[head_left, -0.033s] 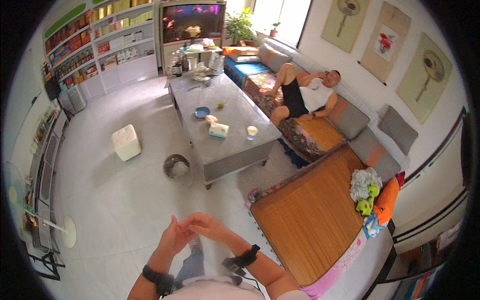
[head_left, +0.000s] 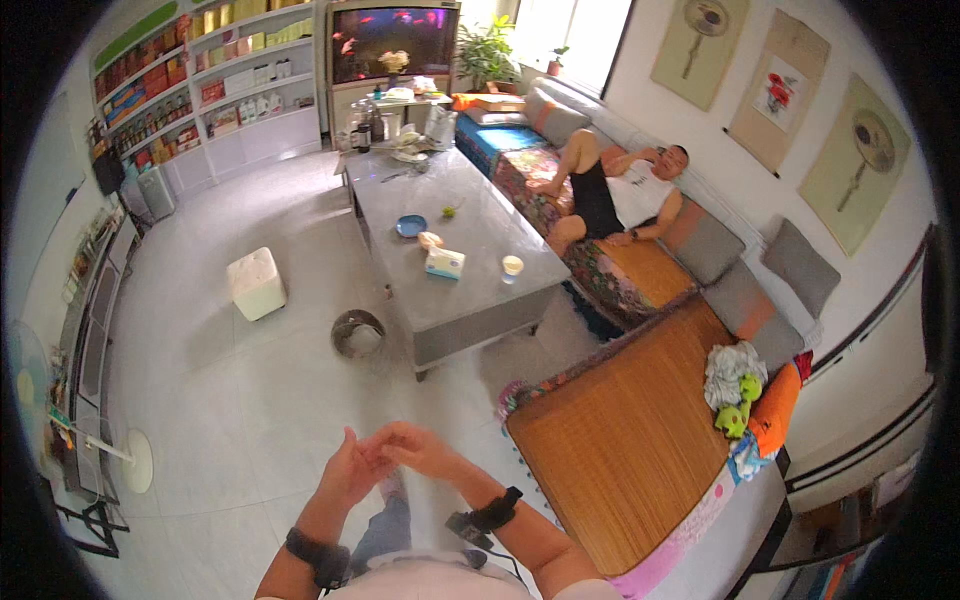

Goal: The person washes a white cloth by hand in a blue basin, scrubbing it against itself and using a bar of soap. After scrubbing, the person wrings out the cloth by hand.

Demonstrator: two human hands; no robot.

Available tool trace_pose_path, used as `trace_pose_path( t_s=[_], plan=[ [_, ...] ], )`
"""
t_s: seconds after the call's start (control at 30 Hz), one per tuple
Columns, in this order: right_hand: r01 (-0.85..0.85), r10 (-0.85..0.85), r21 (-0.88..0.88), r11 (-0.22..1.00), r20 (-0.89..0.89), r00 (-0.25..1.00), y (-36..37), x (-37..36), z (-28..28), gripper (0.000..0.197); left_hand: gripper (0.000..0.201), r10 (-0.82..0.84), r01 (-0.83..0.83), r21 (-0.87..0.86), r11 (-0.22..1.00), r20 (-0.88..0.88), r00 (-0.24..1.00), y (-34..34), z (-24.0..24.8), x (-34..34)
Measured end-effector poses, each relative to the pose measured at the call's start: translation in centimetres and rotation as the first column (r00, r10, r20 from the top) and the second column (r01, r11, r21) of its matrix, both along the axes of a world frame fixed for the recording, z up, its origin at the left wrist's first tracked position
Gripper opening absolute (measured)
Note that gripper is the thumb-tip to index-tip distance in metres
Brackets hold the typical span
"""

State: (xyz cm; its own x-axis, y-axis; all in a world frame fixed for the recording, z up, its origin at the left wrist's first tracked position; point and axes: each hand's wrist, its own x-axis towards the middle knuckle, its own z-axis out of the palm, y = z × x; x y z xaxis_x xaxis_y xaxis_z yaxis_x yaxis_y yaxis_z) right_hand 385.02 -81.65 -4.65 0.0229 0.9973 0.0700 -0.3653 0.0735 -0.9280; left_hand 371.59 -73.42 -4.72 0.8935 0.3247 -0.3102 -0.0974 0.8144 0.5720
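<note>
My left hand (head_left: 350,472) is low in the middle of the view, palm turned inward and thumb pointing up. My right hand (head_left: 420,450) meets it from the right, its loosely bent fingers touching the left hand's fingers. Part of the left fingers lies behind the right hand. I see no object in either hand. A black strap (head_left: 318,558) wraps my left wrist, and another black band (head_left: 497,510) with a small device and cable sits on my right forearm.
Ahead is a grey table (head_left: 455,300) with a tissue pack (head_left: 445,263), blue dish (head_left: 410,226) and cup (head_left: 512,266). A bin (head_left: 357,334) and white stool (head_left: 256,284) stand left. A mat-covered couch (head_left: 620,440) is right; a person (head_left: 630,192) reclines beyond. A fan (head_left: 138,462) stands far left.
The view has shifted slightly, so the room sits a little farther right and lower. My hands keep nearly the same pose, still touching.
</note>
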Motion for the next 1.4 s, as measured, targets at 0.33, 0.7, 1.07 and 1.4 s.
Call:
trace_pose_path(
  t_s=[0.33, 0.7, 1.07, 1.4],
  plan=[
    [0.361, -0.348, -0.108, 0.926, 0.122, 0.93, 19.5, 5.3, -2.1, 0.017, 0.053, 0.412, -0.407, -0.175, 0.897, -0.005, 0.911, 19.4, -2.4, 3.4],
    [0.334, -0.363, -0.502, 0.798, 0.041, 0.931, 30.0, 8.5, -8.8, 0.03, 0.064, 0.458, -0.468, -0.166, 0.868, -0.096, 0.884, 29.1, -5.4, 9.7],
    [-0.242, 0.156, -0.633, 0.736, -0.189, 0.969, 38.9, 13.4, -6.9, 0.051, 0.069, 0.565, -0.564, 0.033, 0.825, -0.082, 0.821, 38.8, -4.9, 17.9],
    [0.016, -0.092, -0.483, 0.875, -0.134, 0.987, 42.2, 14.9, -10.0, 0.045, 0.07, 0.548, -0.554, -0.047, 0.831, -0.099, 0.831, 39.8, -7.0, 22.4]
  ],
)
